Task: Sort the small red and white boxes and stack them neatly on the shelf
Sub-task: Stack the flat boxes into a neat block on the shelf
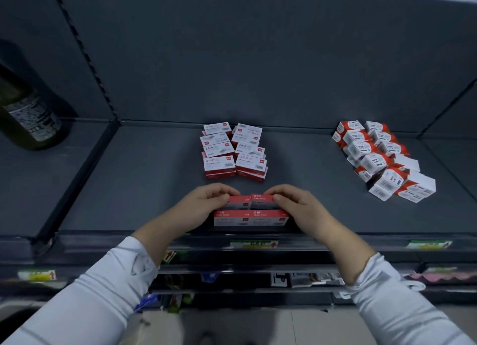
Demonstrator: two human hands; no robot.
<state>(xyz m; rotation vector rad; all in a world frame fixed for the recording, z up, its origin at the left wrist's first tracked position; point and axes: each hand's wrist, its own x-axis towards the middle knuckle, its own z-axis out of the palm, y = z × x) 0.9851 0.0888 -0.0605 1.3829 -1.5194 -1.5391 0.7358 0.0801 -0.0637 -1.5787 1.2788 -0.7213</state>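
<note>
— Where's the front stack (251, 217)?
— On the shelf (144, 184), at its near edge. Two rows of boxes (233, 151) sit behind it at twelve o'clock, the loose pile (382, 159) at two, a bottle (28, 117) at ten.

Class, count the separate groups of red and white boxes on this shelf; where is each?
3. A front group at the shelf edge, gripped by the left hand and right hand; a middle stack behind it; a jumbled pile at the right. Lower boxes may be hidden.

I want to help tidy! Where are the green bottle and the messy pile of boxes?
green bottle (31, 120), head view, on its label.
messy pile of boxes (374, 161), head view, on a middle box's white top.
</note>
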